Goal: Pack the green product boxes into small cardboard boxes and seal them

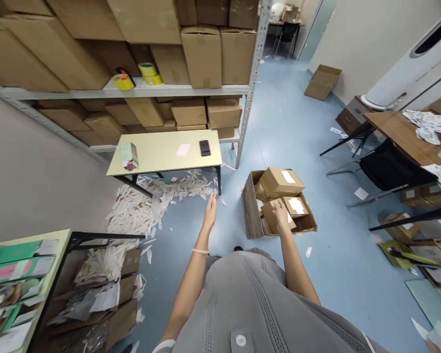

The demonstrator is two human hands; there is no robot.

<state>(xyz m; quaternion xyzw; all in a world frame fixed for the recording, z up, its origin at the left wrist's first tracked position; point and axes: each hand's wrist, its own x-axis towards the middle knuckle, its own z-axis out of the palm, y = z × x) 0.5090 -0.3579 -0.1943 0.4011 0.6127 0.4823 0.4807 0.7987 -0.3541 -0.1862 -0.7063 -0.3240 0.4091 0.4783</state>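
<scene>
- The carton stood on the floor, its top gaping, to the right of the counter.
- In it lay at least 3 boxes, tan, stiff-edged cardboard with white labels; the uppermost sat askew.
- The right hand was over the boxes, fingers loosely spread; whether it touched any could not be told.
- The left hand was in the air with nothing in it, fingers straight. The 2 hands were well apart.
- The boxes lay at uneven angles, so a tug at the lower ones might have let the uppermost slide.
- The carton's wall looked thin and rumpled; leaning on it could have buckled it.
- Scraps, thin pale strips, lay heaped on the smooth blue floor, where a foot might have slipped.
- The counter, a flat pale-yellow slab, bore a dark phone, a paper and a green box.
- Beyond, a metal shelf with perforated posts held shiny yellow tape.
</scene>
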